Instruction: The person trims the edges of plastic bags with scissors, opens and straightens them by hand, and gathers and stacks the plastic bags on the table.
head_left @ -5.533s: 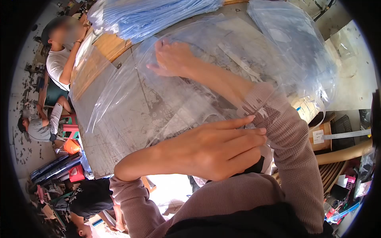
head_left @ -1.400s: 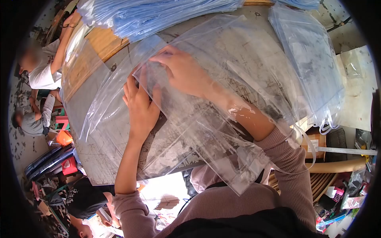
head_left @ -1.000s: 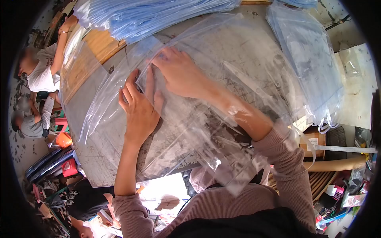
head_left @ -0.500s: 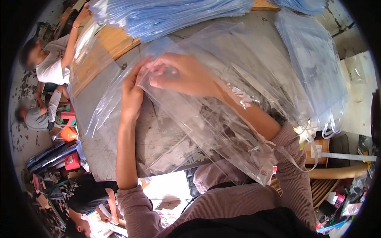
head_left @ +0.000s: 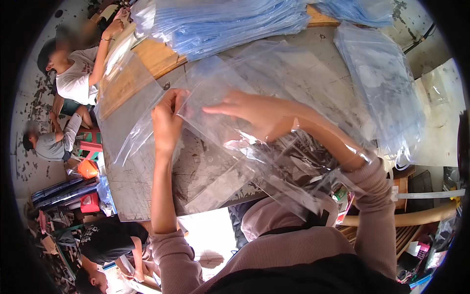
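My left hand (head_left: 168, 117) is closed in a pinch on the edge of a clear plastic bag (head_left: 247, 152). The bag hangs from there across the table toward my lap, and its lower part is creased and shiny. Over it, my right hand (head_left: 252, 113) has its fingers stretched out and slightly blurred. Some clear plastic overlaps my right forearm; I cannot tell whether the arm is inside the bag. More clear plastic sheets (head_left: 128, 81) lie left of my left hand, and others (head_left: 293, 68) spread out beyond my right hand.
A thick stack of bluish plastic bags (head_left: 235, 27) lies at the table's far edge. Another pile (head_left: 379, 88) with white cords rests at the right. The grey table (head_left: 142, 186) ends before my lap. Several people sit along the left, one in a white shirt (head_left: 78, 73).
My right hand has moved away from my left hand, toward the right, with its fingers straightened. The left hand keeps its pinch. The bag's lower part has shifted and crumpled.
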Available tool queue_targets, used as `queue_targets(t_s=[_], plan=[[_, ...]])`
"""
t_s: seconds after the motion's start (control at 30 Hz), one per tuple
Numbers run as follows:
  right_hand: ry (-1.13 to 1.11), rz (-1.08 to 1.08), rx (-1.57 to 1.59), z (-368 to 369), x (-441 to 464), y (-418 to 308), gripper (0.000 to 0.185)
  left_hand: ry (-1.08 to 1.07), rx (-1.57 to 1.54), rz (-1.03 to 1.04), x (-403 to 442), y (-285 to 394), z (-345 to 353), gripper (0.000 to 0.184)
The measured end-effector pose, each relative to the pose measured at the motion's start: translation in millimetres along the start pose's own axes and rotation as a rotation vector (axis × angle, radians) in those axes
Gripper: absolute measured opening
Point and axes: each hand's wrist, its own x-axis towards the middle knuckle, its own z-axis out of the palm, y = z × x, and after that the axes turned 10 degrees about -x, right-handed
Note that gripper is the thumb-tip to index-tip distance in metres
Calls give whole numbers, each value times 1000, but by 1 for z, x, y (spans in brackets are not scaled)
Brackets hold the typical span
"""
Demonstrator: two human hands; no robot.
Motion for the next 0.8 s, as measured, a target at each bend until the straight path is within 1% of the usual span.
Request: queue_targets(t_s=[0.03, 0.07, 0.1, 0.13, 0.2, 0.23, 0.3, 0.33, 0.37, 0.43, 0.5, 0.53, 0.57, 0.6, 0.63, 0.67, 0.7, 0.73, 0.77, 0.8], plan=[[-85, -45, 10, -2, -14, 2, 63, 5, -1, 6, 0, 0, -1, 18], [-170, -92, 19, -4, -30, 2, 66, 73, 55, 54, 0, -1, -3, 17], [-206, -106, -166, -7, -50, -2, 67, 144, 110, 100, -1, -1, -5, 16], [-243, -120, -353, -10, -73, -9, 69, 155, 107, 103, -3, 2, -7, 16], [-238, 5, -465, -28, -112, -28, 67, 250, 152, 165, -10, 13, -10, 19], [2, 128, 187, -20, -136, -33, 60, 255, 148, 168, -14, 20, -13, 19], [250, 244, 833, -27, -165, -37, 53, 303, -214, -35, -26, 33, -21, 23], [59, 336, 267, -43, -177, -44, 55, 322, -281, -18, -36, 39, -23, 24], [-135, 406, -299, -58, -187, -51, 58, 321, -282, -21, -46, 42, -21, 24], [-31, 495, -273, -71, -212, -63, 41, 527, -380, 53, -65, 51, -11, 23], [205, 724, -457, -71, -237, -72, 37, 500, -425, 81, -89, 60, 0, 20], [203, 724, -456, -67, -238, -79, 37, 467, -469, 107, -102, 65, 5, 17], [478, 774, -652, -61, -225, -92, 35, 465, -468, 104, -116, 70, 7, 17], [757, 812, -848, -53, -211, -105, 33, 343, -438, 110, -131, 77, 8, 15], [845, 691, -750, -38, -193, -122, 33, 223, -408, 120, -143, 84, 10, 15], [929, 567, -648, -23, -174, -137, 33, 181, -410, 139, -151, 89, 12, 20], [846, 381, -545, -9, -161, -145, 31, 136, -409, 160, -158, 94, 13, 26], [800, 242, -509, 0, -149, -150, 30, 138, -456, 124, -165, 99, 13, 38], [742, 108, -463, 8, -137, -156, 29, 138, -447, 127, -170, 107, 15, 38], [719, 16, -485, 11, -127, -160, 29, 152, -412, 166, -175, 115, 18, 42]])
